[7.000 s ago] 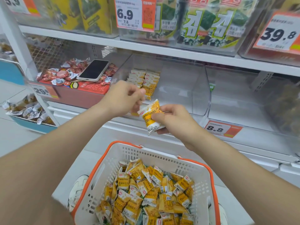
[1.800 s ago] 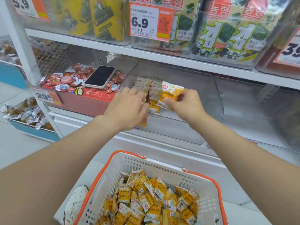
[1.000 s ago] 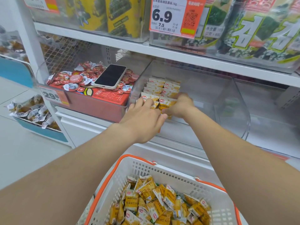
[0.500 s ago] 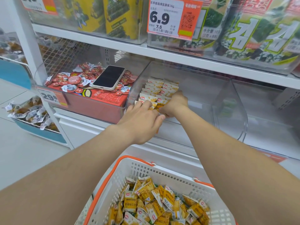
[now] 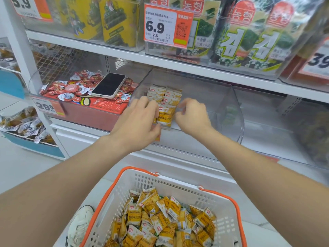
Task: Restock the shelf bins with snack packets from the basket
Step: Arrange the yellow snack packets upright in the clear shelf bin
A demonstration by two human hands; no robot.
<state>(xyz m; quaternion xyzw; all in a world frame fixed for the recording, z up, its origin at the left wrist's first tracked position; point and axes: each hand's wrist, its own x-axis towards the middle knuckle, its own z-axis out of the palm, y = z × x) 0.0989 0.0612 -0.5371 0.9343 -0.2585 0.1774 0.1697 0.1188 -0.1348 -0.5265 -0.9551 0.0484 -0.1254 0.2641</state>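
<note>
Left hand (image 5: 138, 122): fingers loosely extended against left side of front yellow-and-white snack packet (image 5: 165, 114); grips nothing. Right hand (image 5: 193, 116): fingers curled, tips at packet's right edge; pinching or only touching, cannot tell. Packet: upright, heading two packet rows (image 5: 166, 94) in left part of clear plastic shelf bin (image 5: 222, 104). Below: white plastic basket with orange rim (image 5: 138, 169), heaped with loose packets (image 5: 160, 220). Left of bin: red box of small red-lidded cups (image 5: 99, 106), black smartphone (image 5: 108, 85) on top.
</note>
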